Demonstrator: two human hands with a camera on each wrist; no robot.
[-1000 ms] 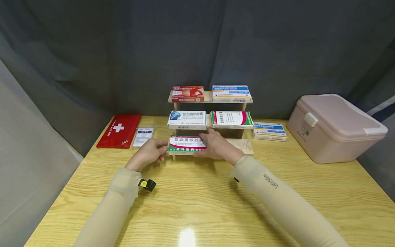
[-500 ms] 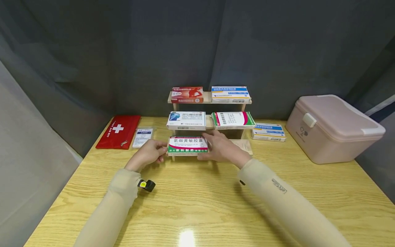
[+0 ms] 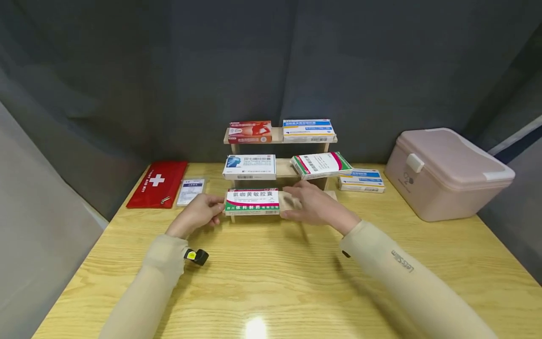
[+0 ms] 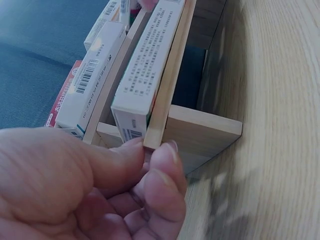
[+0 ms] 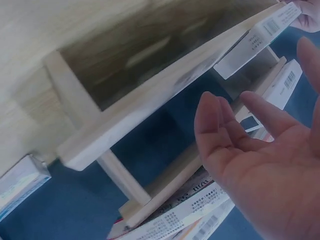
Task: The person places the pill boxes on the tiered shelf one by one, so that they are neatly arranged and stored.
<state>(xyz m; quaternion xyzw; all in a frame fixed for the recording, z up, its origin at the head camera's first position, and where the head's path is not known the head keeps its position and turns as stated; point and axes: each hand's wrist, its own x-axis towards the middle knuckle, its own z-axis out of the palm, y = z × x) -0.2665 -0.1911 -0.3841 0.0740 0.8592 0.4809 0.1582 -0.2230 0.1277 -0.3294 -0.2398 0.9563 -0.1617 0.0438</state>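
Observation:
A small three-tier wooden shelf (image 3: 282, 168) stands on the table. On its lowest board, at the left, lies a white, green and magenta medicine box (image 3: 252, 202). My left hand (image 3: 199, 214) pinches the left end of that board between thumb and fingers; the left wrist view shows the board's corner (image 4: 161, 112) there. Beside the box's right end, my right hand (image 3: 317, 205) hovers with fingers spread and holds nothing. A similar green-edged box (image 3: 322, 165) sits askew on the middle board, its right end jutting past the shelf. To its left is a white and blue medicine box (image 3: 250, 167).
The top board carries a red medicine box (image 3: 250, 132) and a blue and white one (image 3: 308, 130). Left of the shelf lie a red first aid pouch (image 3: 156, 184) and a small packet (image 3: 191, 192). Rightward are another blue-white box (image 3: 362, 181) and a pink lidded case (image 3: 449, 174).
My right hand has let go of the lowest box and drawn away to the right. The green-edged box on the middle board has turned and shifted right. My left hand stays at the board's end.

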